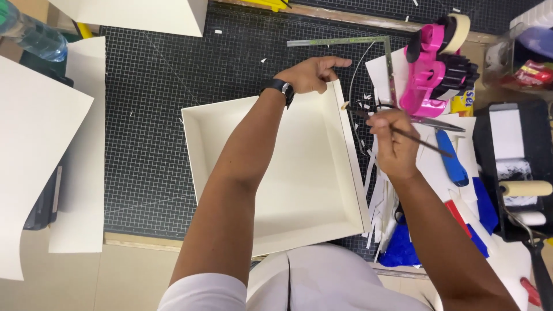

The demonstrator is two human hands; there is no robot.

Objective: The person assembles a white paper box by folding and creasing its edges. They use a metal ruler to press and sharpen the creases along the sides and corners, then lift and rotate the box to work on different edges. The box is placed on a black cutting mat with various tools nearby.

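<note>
Box count: one shallow cream box (pixel 288 190) lay open side up on the gridded cutting mat (pixel 155 115), near the worktop's near edge.
Brush count: one thin brush (pixel 403 133).
Left hand (pixel 314 74): fingers curled, pressed on the box's far right corner.
Right hand (pixel 394 141): fingers closed around the brush, tip at the box's right wall.
Roller count: one paint roller (pixel 525 189) in a black tray (pixel 538 132), right edge.
</note>
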